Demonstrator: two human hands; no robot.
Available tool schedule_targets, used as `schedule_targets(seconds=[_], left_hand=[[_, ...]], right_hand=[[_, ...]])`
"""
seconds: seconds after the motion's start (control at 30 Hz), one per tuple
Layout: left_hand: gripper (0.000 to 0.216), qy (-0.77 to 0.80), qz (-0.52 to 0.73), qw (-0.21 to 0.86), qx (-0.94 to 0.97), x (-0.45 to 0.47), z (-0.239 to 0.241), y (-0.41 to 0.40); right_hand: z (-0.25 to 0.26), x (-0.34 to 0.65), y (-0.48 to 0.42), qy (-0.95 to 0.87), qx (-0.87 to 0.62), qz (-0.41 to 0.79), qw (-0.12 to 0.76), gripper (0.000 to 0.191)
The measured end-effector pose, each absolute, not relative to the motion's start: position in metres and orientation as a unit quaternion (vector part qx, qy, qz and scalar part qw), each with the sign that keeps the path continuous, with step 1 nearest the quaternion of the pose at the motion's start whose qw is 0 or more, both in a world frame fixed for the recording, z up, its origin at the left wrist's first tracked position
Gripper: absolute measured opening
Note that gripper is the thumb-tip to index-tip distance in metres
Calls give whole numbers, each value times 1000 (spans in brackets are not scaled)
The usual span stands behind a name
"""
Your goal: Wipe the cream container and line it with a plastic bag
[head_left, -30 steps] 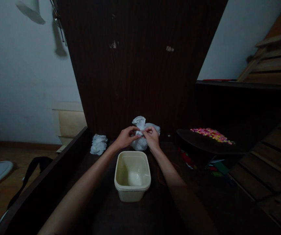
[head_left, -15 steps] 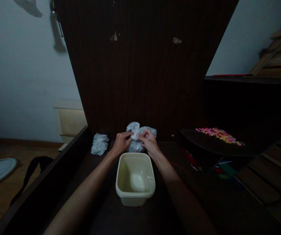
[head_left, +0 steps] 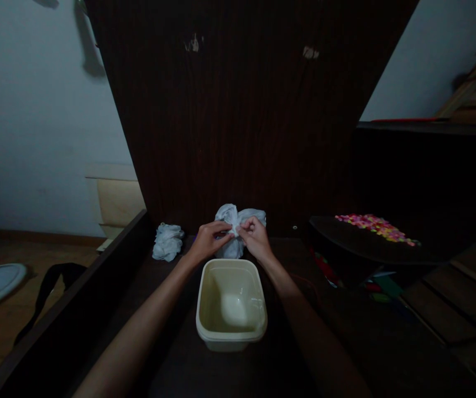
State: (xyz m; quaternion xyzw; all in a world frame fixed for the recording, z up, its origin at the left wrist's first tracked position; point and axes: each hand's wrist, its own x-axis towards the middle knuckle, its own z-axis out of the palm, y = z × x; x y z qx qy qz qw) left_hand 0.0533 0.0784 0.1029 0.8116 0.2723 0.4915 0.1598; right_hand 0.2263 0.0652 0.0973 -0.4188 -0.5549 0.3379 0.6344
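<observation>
A white plastic bag (head_left: 228, 213) is pinched at its gathered neck between two bare hands, at the far side of a dark wooden surface (head_left: 171, 354), close to an upright dark panel (head_left: 241, 121). By the left hand (head_left: 209, 240), the twisted plastic is held between thumb and fingers, drawn close together; by the right hand (head_left: 257, 240), it is gripped from the other side, with the fingers curled in and the tips almost meeting those of the left. A puffed tuft is left standing above the fingertips, and a rounder part is seen below them. Behind the right hand, more pale plastic (head_left: 258, 214) is partly hidden; whether it belongs to the same bag cannot be told. The film is judged to be thin, soft and light, a little slippery and easily torn if pulled hard; the weight inside cannot be judged. The firmest hold is likely offered by the bunched neck, where the layers are doubled, rather than by the loose sides. Nearer the viewer, between the forearms, a cream plastic tub (head_left: 231, 335) is placed upright, its glossy inside visible. To the left, a crumpled pale bag (head_left: 168, 242) is set apart, touched by neither hand.
</observation>
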Motion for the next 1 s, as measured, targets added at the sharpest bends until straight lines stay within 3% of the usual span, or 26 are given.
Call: schedule_targets(seconds=[0.4,0.53,0.7,1.0], left_hand=[[12,283,452,168,829,51,101,71],[22,299,457,184,817,52,102,73],[19,319,466,205,799,53,104,78],[21,333,469,266,773,56,102,78]], right_hand=[[101,227,59,-583,-418,395,574,33],[102,228,55,-594,-416,408,555,32],[105,233,54,-611,-428,349,567,31],[105,235,51,-635,-441,263,578,13]])
